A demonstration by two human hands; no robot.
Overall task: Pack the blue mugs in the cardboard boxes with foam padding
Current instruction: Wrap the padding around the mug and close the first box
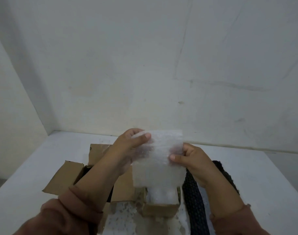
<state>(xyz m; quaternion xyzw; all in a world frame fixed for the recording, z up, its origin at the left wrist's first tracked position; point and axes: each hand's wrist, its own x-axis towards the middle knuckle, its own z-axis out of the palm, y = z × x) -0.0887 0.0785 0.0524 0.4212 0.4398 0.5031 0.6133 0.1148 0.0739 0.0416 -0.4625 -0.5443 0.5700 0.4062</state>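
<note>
Hands (128, 146) (192, 160) raised, pinching foam sheet (160, 160) edges.

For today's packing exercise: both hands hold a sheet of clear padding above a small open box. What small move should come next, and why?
Probably lower the padding sheet into the small open box below it. The left hand and right hand pinch its opposite edges, it hangs right over the opening, and the box already holds white padding.

On the bench (43, 160) a big box (63, 177) lies left; a small box (161, 206) right of it; foam (160, 160) above that; mesh (192, 197) rightmost.
</note>
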